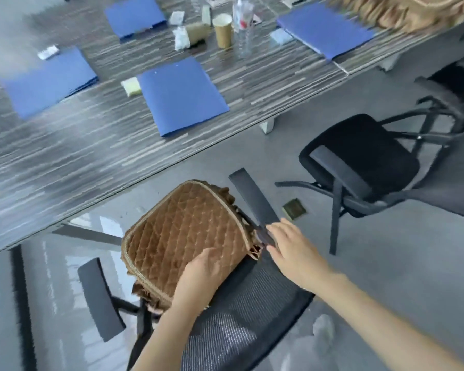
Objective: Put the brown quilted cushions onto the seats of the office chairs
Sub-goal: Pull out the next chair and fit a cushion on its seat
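I see my left hand (198,274) and right hand (292,247) bare, both forearms uncovered, no sleeves, rings or watch showing.

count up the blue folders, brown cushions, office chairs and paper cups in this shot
blue folders: 4
brown cushions: 2, one on the near chair, one at the top right edge
office chairs: 3, the far one only partly in view
paper cups: 1
Total: 10

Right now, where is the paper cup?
Head view, upper middle: the paper cup stands on the table, just left of the clear plastic bottle.
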Available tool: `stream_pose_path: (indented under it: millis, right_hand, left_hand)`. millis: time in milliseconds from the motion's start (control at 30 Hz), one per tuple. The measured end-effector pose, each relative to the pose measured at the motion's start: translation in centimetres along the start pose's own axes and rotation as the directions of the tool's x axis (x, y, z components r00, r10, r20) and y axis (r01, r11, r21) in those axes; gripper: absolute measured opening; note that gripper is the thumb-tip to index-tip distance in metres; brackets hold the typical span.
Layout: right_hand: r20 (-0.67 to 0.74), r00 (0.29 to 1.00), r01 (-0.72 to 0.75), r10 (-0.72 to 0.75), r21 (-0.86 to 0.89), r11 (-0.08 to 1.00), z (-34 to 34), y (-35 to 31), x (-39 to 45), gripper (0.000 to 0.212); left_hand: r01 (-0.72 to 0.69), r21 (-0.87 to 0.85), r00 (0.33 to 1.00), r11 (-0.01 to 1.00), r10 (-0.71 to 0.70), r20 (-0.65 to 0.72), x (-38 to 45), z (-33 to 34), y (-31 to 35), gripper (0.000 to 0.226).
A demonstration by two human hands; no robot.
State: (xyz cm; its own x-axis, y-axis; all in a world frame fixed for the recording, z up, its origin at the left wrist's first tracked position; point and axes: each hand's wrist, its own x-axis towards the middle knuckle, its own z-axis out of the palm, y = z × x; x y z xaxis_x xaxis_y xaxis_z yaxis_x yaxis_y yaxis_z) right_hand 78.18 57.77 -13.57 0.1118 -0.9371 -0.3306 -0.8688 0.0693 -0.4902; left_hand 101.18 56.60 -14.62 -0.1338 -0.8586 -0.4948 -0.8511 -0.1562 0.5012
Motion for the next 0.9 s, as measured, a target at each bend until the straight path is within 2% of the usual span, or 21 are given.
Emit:
stream_pose_path:
  millis: [133, 300, 400, 533, 767, 900]
  right_hand:
    - [-0.073, 0.988, -0.127, 0.133, 0.084, 0.988, -3.7, 5.8, -8.5, 0.049]
    - [-0.192, 0.931, -0.268, 0.309, 0.214, 0.939, -8.0, 13.7, -18.1, 0.046]
    - [-0.263, 0.864, -0.346, 0.429, 0.307, 0.886, -10.7, 19.2, -23.1, 0.043]
    - [-0.328, 0.760, -0.419, 0.560, 0.411, 0.810, -14.2, 26.5, -27.9, 0.040]
    - [-0.416, 0.630, -0.478, 0.656, 0.459, 0.749, -21.2, 36.6, -29.6, 0.036]
    - [-0.424, 0.626, -0.474, 0.655, 0.459, 0.751, -26.7, 42.9, -27.5, 0.036]
  left_hand:
    - [-0.129, -0.055, 0.992, 0.990, 0.128, -0.020, -3.5, 3.6, 8.6, 0.025]
    - [-0.197, -0.094, 0.980, 0.976, 0.197, -0.002, -6.8, 9.8, 19.3, 0.025]
    - [-0.265, -0.102, 0.963, 0.959, 0.268, 0.019, -7.4, 15.1, 26.0, 0.023]
    - [-0.354, -0.049, 0.920, 0.934, 0.357, 0.161, -7.5, 20.3, 35.7, 0.023]
    - [-0.470, -0.066, 0.864, 0.880, 0.474, 0.168, -3.3, 24.0, 49.0, 0.022]
    - [-0.471, -0.121, 0.863, 0.874, 0.485, 0.138, 0.4, 26.1, 56.6, 0.024]
